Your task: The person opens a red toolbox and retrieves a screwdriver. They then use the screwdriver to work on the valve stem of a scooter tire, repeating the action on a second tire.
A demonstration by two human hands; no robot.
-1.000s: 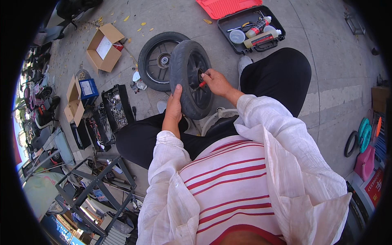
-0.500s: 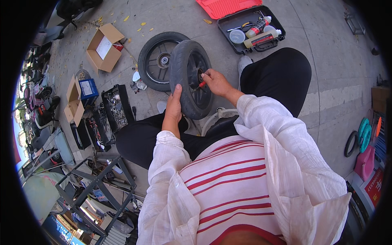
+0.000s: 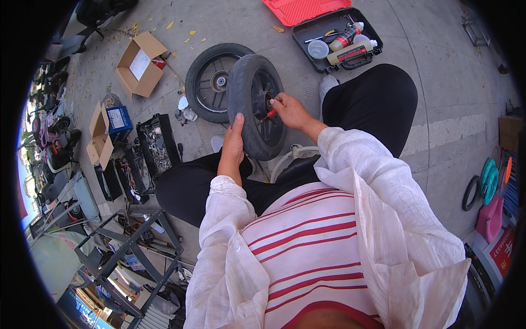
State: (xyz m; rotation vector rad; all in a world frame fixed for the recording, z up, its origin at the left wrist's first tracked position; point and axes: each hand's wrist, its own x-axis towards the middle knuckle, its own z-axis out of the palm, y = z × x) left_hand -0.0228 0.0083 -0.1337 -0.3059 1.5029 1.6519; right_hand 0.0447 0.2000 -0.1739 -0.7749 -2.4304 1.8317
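A wheel with a dark worn tyre (image 3: 248, 138) stands between my legs, partly over a second wheel (image 3: 200, 88) lying flat on the ground. My left hand (image 3: 234, 142) grips the standing tyre at its near left side, thumb up on the tread. At the hub, my right hand (image 3: 290, 112) is closed on a small red-handled tool (image 3: 270, 113), whose far end is hidden in the wheel's centre. A pale curved frame (image 3: 287, 160) shows beneath the wheel, mostly covered by my legs.
An open toolbox (image 3: 301, 41) with bottles sits ahead right. Leftward lie cardboard boxes (image 3: 139, 79), a blue box (image 3: 118, 123), black trays of parts (image 3: 155, 143) and a metal frame (image 3: 129, 247), with scooters along the edge. Tyres (image 3: 471, 192) and a pink container (image 3: 487, 219) are at right.
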